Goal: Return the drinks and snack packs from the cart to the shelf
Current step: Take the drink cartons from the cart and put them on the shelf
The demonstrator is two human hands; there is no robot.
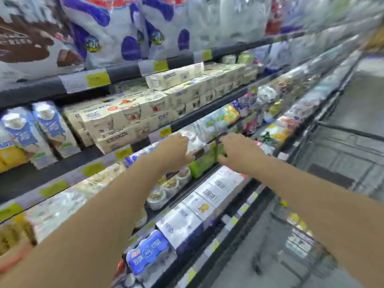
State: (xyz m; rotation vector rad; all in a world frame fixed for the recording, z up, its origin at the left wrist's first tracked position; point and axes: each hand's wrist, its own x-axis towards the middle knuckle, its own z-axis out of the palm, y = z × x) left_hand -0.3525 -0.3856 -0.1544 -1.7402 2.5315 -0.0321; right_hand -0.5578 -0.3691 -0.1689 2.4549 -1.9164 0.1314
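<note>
Reaching with both arms into the chilled shelf (182,125), at the third tier down, where a green pack (204,163) sits at the front lip between the two hands. Left hand (176,151) curled over the pack's left end, thumb pointing toward it; right hand (239,151) draped over the right end, close to a dark upright strip (a handle or a divider, too blurred to tell). Cannot tell for either grip whether closed on the pack or merely resting against it; fingertips hidden on the far side. Seemingly the placing step: pack brought to its row, not yet clearly settled. Next move likely calls for pushing the pack back level with the neighbours, clear of the yoghurt cups (166,188) just below, then loosening both grips and turning right to the cart (299,246) for whatever drinks or snack packs are left there (contents smeared, uncountable).
</note>
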